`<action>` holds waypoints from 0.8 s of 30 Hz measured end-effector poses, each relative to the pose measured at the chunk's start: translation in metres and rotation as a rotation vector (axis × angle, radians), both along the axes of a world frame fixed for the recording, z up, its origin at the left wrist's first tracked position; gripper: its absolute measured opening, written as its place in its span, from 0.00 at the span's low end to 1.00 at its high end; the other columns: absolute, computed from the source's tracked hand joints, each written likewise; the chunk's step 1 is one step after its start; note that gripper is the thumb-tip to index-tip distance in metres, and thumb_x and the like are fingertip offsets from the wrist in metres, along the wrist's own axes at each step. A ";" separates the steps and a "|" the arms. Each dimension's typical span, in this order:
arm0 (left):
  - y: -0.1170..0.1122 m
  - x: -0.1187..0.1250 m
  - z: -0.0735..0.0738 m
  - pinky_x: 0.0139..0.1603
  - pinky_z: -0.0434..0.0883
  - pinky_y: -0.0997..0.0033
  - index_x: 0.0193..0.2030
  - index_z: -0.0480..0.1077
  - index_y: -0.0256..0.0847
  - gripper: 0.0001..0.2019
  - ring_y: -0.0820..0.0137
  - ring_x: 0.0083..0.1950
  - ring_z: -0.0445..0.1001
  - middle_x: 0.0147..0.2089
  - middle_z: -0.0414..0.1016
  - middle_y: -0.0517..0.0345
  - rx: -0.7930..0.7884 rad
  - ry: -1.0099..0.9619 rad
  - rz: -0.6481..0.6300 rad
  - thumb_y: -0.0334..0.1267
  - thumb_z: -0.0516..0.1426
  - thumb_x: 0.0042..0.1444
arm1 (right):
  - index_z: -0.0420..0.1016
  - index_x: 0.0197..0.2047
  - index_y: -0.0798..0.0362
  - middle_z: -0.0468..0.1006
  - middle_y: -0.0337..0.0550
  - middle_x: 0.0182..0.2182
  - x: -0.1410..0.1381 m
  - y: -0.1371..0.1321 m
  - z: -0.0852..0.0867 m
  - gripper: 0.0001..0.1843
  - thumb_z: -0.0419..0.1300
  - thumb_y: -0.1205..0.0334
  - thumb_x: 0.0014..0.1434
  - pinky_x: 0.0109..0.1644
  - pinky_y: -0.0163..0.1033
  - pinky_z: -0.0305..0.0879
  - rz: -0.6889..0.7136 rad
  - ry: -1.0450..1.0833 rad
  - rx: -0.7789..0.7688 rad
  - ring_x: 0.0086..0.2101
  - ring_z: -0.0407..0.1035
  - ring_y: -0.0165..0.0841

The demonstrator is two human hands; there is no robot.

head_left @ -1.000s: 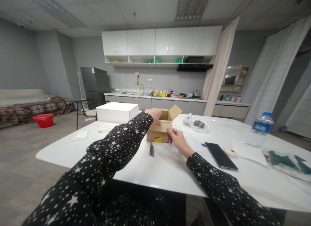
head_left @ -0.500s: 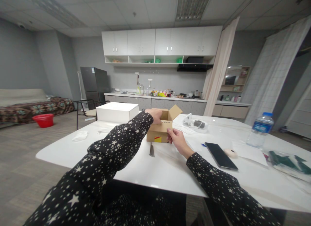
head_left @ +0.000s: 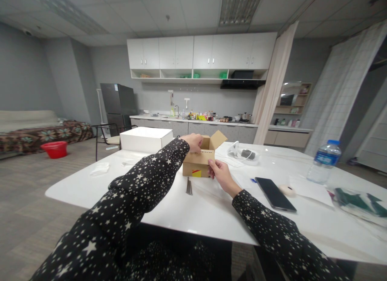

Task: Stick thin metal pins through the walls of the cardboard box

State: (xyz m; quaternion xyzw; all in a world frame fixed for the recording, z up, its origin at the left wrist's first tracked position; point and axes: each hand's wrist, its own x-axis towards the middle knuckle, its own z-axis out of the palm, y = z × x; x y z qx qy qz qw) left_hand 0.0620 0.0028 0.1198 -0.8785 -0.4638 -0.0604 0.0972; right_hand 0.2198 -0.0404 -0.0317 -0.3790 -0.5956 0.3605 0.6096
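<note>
A small cardboard box (head_left: 193, 159) with a yellow and red label stands on the white table, its top flaps raised. My right hand (head_left: 221, 175) pinches the box's front right corner between thumb and fingers. Over the opening, my left hand (head_left: 194, 142) has its fingers curled downward; whatever they hold is hidden. A row of small pale marks runs along the front fold of the box. Just in front of it, several long thin metal screws or nails (head_left: 189, 187) lie side by side.
Behind my left forearm sits a white box (head_left: 145, 139). To the right are a white device with a cable (head_left: 245, 154), a black phone (head_left: 274, 193), a round pale case (head_left: 286, 190), a water bottle (head_left: 323, 162) and a plastic bag with green contents (head_left: 359, 202).
My left hand has shifted slightly above the box opening, its fingers more bent. My right hand and the box stay where they were.
</note>
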 end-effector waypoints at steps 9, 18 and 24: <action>0.002 -0.004 0.013 0.34 0.66 0.74 0.38 0.71 0.42 0.11 0.69 0.38 0.73 0.41 0.76 0.56 0.079 -0.065 -0.068 0.37 0.56 0.46 | 0.67 0.26 0.54 0.71 0.37 0.17 0.000 0.000 -0.001 0.26 0.61 0.38 0.53 0.18 0.32 0.55 -0.007 0.009 -0.009 0.16 0.60 0.26; -0.029 -0.003 0.036 0.32 0.62 0.73 0.36 0.72 0.38 0.08 0.71 0.35 0.70 0.37 0.76 0.54 0.189 -0.128 -0.227 0.34 0.54 0.48 | 0.67 0.25 0.53 0.72 0.38 0.18 0.005 0.003 -0.001 0.26 0.61 0.36 0.53 0.19 0.33 0.56 -0.004 -0.001 0.007 0.16 0.60 0.26; -0.074 -0.007 0.031 0.36 0.63 0.72 0.38 0.71 0.38 0.09 0.71 0.37 0.70 0.42 0.76 0.52 0.211 -0.066 -0.328 0.32 0.51 0.54 | 0.67 0.26 0.53 0.72 0.38 0.18 0.007 0.005 0.000 0.26 0.60 0.36 0.53 0.19 0.33 0.55 0.001 -0.001 0.001 0.16 0.59 0.26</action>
